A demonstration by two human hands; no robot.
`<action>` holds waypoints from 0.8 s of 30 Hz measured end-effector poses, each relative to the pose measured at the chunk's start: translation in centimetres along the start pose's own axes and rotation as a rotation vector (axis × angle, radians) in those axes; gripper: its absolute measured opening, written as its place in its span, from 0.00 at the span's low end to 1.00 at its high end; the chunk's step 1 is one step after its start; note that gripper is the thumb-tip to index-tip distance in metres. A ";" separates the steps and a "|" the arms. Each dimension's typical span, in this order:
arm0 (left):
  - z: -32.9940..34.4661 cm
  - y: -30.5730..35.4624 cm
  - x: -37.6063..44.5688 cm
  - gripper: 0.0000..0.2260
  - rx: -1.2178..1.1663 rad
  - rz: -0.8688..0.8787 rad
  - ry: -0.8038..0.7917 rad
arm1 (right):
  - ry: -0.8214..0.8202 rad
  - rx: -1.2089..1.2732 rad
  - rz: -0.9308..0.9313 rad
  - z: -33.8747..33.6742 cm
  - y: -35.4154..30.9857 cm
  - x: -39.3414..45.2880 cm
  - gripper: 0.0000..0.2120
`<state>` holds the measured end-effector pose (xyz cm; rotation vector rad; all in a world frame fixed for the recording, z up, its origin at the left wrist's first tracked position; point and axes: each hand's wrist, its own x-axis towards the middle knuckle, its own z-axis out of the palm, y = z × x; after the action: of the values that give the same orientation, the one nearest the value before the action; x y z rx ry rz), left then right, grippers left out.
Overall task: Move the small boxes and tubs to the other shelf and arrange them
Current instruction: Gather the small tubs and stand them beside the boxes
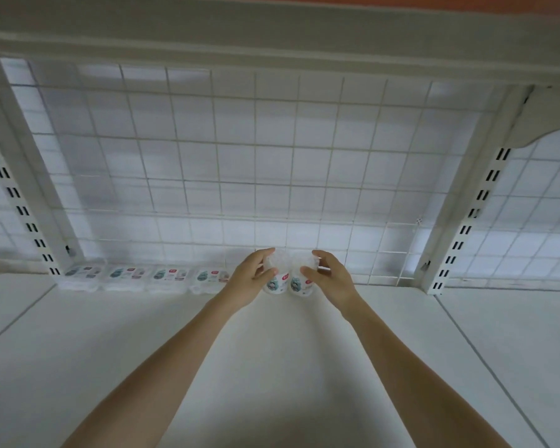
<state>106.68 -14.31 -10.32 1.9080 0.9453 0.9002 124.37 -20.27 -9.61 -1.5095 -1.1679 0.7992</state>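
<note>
I had both arms stretched to the far edge of the white shelf (272, 350). My left hand (251, 279) curled its grip around the left tub (274, 279), thumb and fingers pinching the clear lid. My right hand (328, 278) did the same on the right tub (299, 282). The 2 tubs stood upright, touching or nearly so, against the wire grid (240, 156) at the back; I could not tell whether they had fully settled on the shelf.

To the left of them, a row of 4 small boxes (146, 276) ran along the back, the nearest just beside my left hand.

As I judged it, the main risk was knocking: my left wrist sat close to that last box, so a careless pull-back could nudge it out of line. Releasing both grips at once might also tip a tub if its base was not flat, and pinching the lids alone could pop 1 loose.

Room was good to the right, bare shelf up to the slotted upright (466, 205), and wide open on the near side for withdrawing straight back.
</note>
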 end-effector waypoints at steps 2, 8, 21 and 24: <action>0.0 -0.2 0.1 0.20 -0.054 -0.018 -0.010 | 0.001 -0.039 0.006 -0.1 0.0 0.0 0.24; -0.4 -0.7 0.2 0.26 -0.144 -0.092 -0.056 | 0.023 -0.193 0.022 -0.8 -0.2 -1.0 0.28; -1.7 2.3 -6.0 0.21 0.429 0.115 0.078 | 0.135 -0.869 -0.208 -4.9 -2.0 -12.7 0.23; -2.0 3.2 -10.7 0.17 0.718 0.238 0.099 | 0.122 -0.984 -0.301 -5.5 -2.1 -16.3 0.22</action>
<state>100.87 -23.97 -9.17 2.6443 1.2301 0.8613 123.79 -37.49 -7.42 -2.0270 -1.7599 -0.1375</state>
